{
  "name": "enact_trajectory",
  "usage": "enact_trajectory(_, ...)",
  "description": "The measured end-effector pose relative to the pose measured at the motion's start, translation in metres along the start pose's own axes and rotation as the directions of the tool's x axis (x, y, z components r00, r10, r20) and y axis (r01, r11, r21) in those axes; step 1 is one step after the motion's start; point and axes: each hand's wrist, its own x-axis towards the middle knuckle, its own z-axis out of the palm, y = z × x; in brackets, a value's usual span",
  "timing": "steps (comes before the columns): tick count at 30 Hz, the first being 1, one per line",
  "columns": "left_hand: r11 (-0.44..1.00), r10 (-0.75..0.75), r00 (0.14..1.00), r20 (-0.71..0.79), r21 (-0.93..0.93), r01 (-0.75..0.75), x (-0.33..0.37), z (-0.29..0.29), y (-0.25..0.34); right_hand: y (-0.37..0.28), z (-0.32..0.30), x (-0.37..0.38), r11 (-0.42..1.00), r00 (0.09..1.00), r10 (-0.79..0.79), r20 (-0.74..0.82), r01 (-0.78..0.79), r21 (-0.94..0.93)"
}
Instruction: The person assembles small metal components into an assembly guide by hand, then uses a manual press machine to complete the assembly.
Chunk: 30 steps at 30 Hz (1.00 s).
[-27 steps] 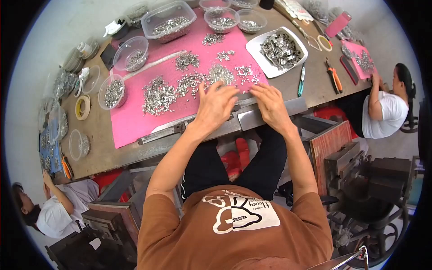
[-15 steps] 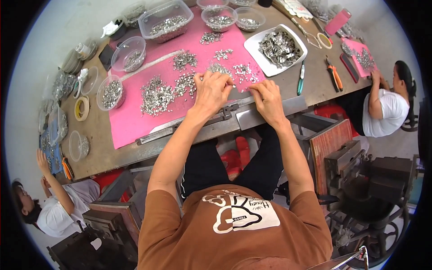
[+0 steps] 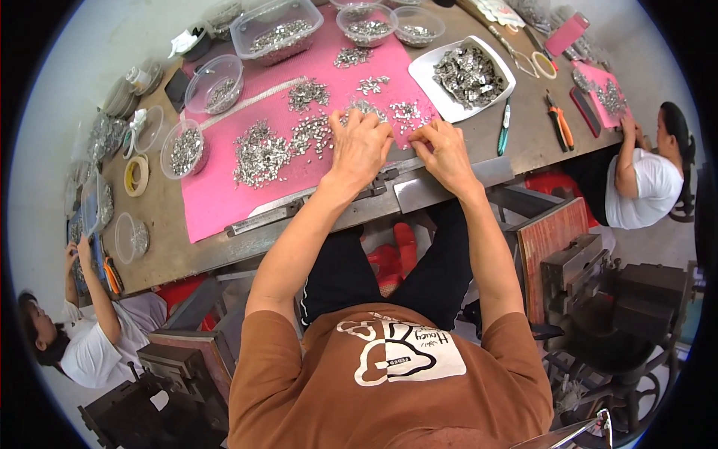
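My left hand [image 3: 361, 144] lies palm down on the near edge of a pink mat [image 3: 217, 191], fingers spread among small silver metal parts [image 3: 311, 133]. Just to its right, my right hand [image 3: 443, 150] rests with bent fingers at the mat's corner, next to another small heap of parts [image 3: 404, 114]. What the fingertips pinch is too small to tell. More piles of parts [image 3: 258, 153] lie further left on the mat. A white tray [image 3: 426, 69] heaped with metal pieces stands just beyond my right hand.
Clear plastic bowls [image 3: 213, 82] and a tub [image 3: 275, 28] of parts line the mat's far side. A green pen [image 3: 505, 127], orange pliers [image 3: 559, 123] and tape rolls [image 3: 136, 176] lie on the brown table. Seated co-workers work at the left [image 3: 97, 337] and right [image 3: 643, 179] ends.
Both hands have slid slightly along the mat's near edge, drawing closer together over the parts. The co-worker at left has raised an arm to the table.
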Motion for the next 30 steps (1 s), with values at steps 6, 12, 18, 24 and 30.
enact_trajectory(6,0.999,0.035,0.999,-0.011,0.012,-0.035,-0.003,0.008,-0.005,-0.002,0.002,0.001,0.994,0.997,-0.082,0.004,0.082,-0.072)
enact_trajectory(12,0.991,-0.078,0.996,-0.051,-0.109,0.072,-0.023,-0.028,-0.016,-0.011,0.004,-0.003,0.973,0.983,-0.171,-0.062,0.159,-0.169)
enact_trajectory(18,0.982,-0.082,0.996,-0.021,-0.17,0.077,-0.071,-0.062,-0.006,-0.068,0.019,-0.021,0.924,0.946,-0.32,-0.057,0.324,0.201)
enact_trajectory(24,0.958,-0.104,0.995,0.003,-0.266,0.101,-0.085,-0.055,-0.001,-0.075,0.032,-0.024,0.931,0.936,-0.347,-0.054,0.351,0.098)
enact_trajectory(30,0.973,-0.098,0.995,-0.02,-0.213,0.092,-0.084,-0.057,0.001,-0.074,0.033,-0.027,0.915,0.917,-0.39,-0.079,0.396,0.075)
